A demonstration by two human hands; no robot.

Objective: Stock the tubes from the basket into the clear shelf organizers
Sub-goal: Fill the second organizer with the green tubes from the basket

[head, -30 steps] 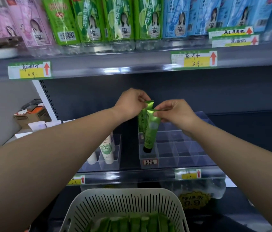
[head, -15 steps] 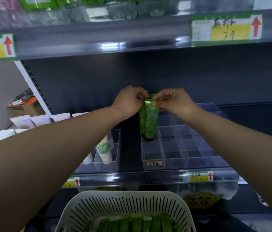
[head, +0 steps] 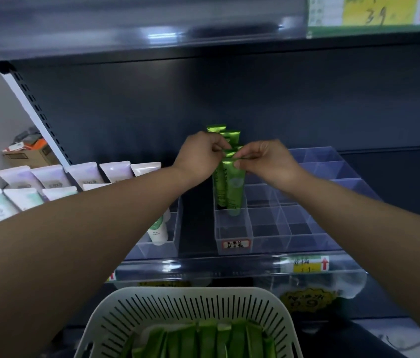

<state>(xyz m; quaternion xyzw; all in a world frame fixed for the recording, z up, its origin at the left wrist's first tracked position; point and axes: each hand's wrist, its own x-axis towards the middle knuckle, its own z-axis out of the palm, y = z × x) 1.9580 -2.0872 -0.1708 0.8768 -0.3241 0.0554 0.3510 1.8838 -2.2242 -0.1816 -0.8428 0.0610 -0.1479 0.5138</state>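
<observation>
Head view: a store shelf bay seen from above, both forearms reaching in.
Right hand [head: 268, 161]: thumb and forefinger pinch the flat crimped top of the front green tube [head: 233, 187].
Left hand [head: 198, 158]: fingers curled in, pinching the same crimped top from the other side; the two hands' fingertips nearly meet.
Front green tube: glossy green plastic, upright with its cap down, in the left-hand column of the clear plastic compartment organizer [head: 314, 153], in the cell just behind the front one. Its dark print is too small to read.
Standing green tubes [head: 218, 128]: more of the same kind, upright in the cells behind it, their crimped tops showing above the hands.
Organizer label [head: 236, 244]: white with a red border, stuck on the organizer's front wall; the handwriting is not legible.
White slotted plastic basket [head: 178, 311]: at the bottom of the view, below the shelf edge.
Green tubes in the basket [head: 211, 337]: lying side by side.
Upper price tag [head: 374, 11]: yellow field, handwritten "3.9", a red arrow beside it.
Lower shelf-edge tag [head: 307, 264]: yellow with a red arrow; digits blurred.
Yellow burst sticker [head: 304, 302]: reads "0.9".
Left clear organizer [head: 175, 228]: holds a white tube with green print [head: 158, 228].
Pale lilac and white tubes [head: 85, 174]: rows at far left.
</observation>
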